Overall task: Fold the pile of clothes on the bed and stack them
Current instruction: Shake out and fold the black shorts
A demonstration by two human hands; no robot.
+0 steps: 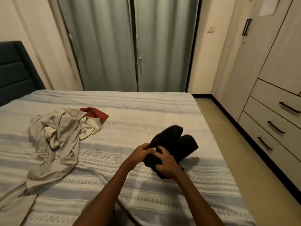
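A black garment [175, 142] is lifted just above the striped bed [146, 108], bunched and partly folded. My left hand [140, 152] grips its near left edge and my right hand [166, 162] grips the near side, fingers curled into the cloth. A loose pile of beige clothes [57, 136] lies to the left on the bed, with a red garment [96, 113] sticking out at its far side. Another beige piece trails toward the bed's near left corner.
A dark headboard [14, 69] stands at the far left. Grey-green curtains [130, 46] hang behind the bed. A wardrobe with drawers [273, 115] lines the right wall, with a strip of floor [228, 141] between it and the bed.
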